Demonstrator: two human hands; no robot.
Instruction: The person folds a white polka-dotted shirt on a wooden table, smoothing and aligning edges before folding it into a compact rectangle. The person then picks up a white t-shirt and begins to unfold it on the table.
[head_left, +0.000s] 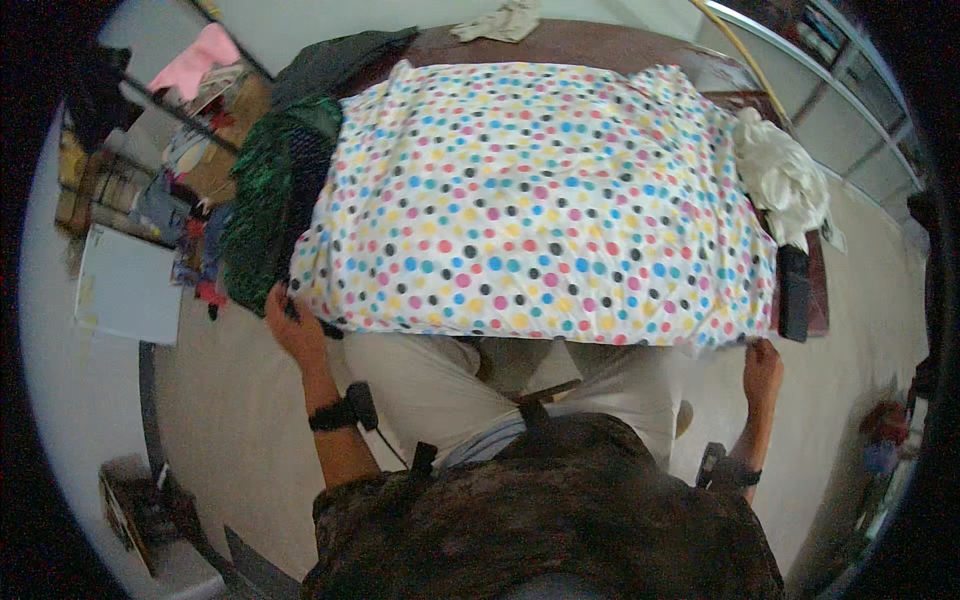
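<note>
A white cloth with multicoloured polka dots (517, 217) is spread over a dark reddish-brown table (600, 41) before me, with wrinkles along its sides. At the cloth's near left corner is my left hand (298, 328), thumb and fingers against the edge; whether they grip it is unclear. My right hand (763, 371) is closed at the near right corner, pinching the cloth's edge. The near edge hangs just above my lap.
Green and dark fabric (266, 202) is heaped on the left. Crumpled white fabric (784, 176) and a black oblong object (793, 292) lie at the right edge. A beige cloth (499, 21) rests at the back. Cluttered shelving (202, 150) stands far left, beside a white panel (129, 285).
</note>
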